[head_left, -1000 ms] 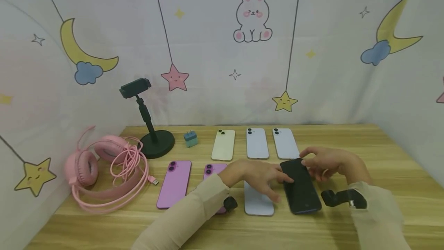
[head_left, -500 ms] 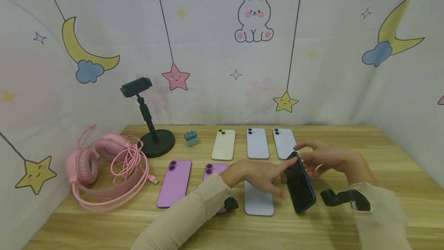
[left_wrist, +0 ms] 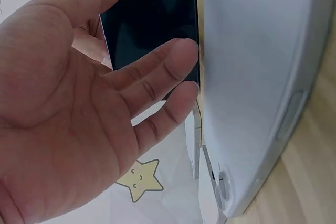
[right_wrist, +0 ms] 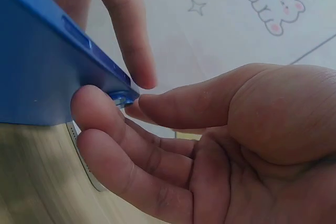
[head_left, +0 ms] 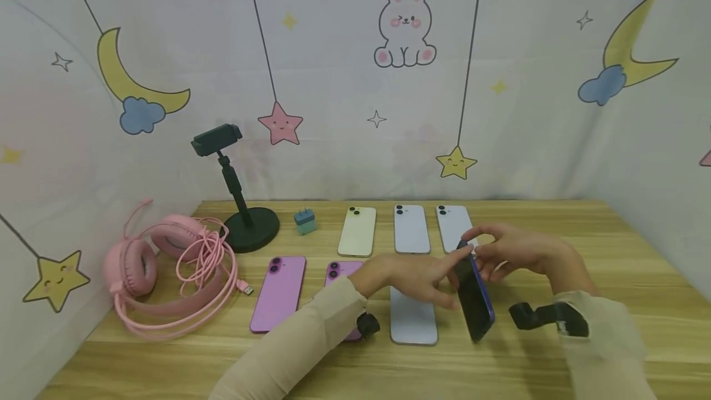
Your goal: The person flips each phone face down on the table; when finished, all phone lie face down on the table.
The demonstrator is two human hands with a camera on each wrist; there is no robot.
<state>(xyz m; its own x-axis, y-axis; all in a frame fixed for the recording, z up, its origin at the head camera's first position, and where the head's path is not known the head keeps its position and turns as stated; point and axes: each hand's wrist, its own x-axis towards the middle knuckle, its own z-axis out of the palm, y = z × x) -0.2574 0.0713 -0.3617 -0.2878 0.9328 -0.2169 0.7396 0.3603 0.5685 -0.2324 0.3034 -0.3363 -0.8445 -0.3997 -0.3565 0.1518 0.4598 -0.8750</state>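
Note:
A blue phone (head_left: 476,301) with a dark screen is tipped up on its left long edge, its screen towards my left hand (head_left: 419,278). In the head view my left index finger reaches its top end; lower fingertips meet the screen side in the left wrist view. My right hand (head_left: 521,252) pinches the phone's top end, with thumb near the corner and fingers by the camera on the blue back (right_wrist: 42,72). A pale phone (head_left: 413,320) lies face down beneath my left hand. Part of a purple phone (head_left: 340,270) is hidden by my left forearm.
Another purple phone (head_left: 279,294) lies further left. Behind are a cream phone (head_left: 357,232) and two pale phones, one (head_left: 412,230) beside the other (head_left: 453,227). Pink headphones (head_left: 166,276), a black stand (head_left: 250,230) and a charger plug (head_left: 305,221) occupy the left side.
The blue phone lay flat with its screen up; its right edge has risen, so it stands tilted. My right hand shifted slightly left with it, and my left index finger moved to its top end.

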